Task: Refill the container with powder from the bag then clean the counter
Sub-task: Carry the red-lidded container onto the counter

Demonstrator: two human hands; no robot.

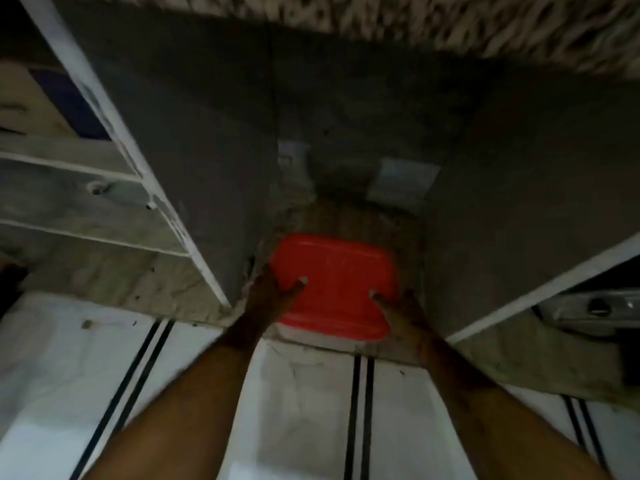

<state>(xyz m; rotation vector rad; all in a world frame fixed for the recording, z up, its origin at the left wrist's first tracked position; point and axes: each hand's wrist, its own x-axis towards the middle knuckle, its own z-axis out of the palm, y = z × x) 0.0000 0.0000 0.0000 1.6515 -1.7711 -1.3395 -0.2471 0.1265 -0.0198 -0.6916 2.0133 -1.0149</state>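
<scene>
**A:** What fills most of the view?

**B:** A low cupboard with two grey doors swung wide, the left door (180,150) and the right door (519,220). Below them is a white tiled floor (298,393) with paired black stripes. Pale shelves (69,188) show at far left, and a speckled bench top (450,22) runs along the upper edge, heavily blurred.

**A:** And the container?

**B:** The container (332,289) sits in the cupboard's open mouth between the doors, at its front edge. Only its red lid shows: squarish, with rounded corners and a raised rim, closed over the body.

**A:** The hands?

**B:** Both reach in with bare forearms. The left hand (266,292) grips the lid's left side and the right hand (401,310) grips its right side. Each thumb lies on top of the lid, pointing inward. The left thumb (298,285) and the right thumb (379,299) are well apart. The other fingers go down the container's sides, out of sight, so I cannot tell how they are spread.

**A:** Any writing?

**B:** The blur is too heavy to read anything. Two pale rectangular things (401,181) stand deeper inside, behind the container.
</scene>
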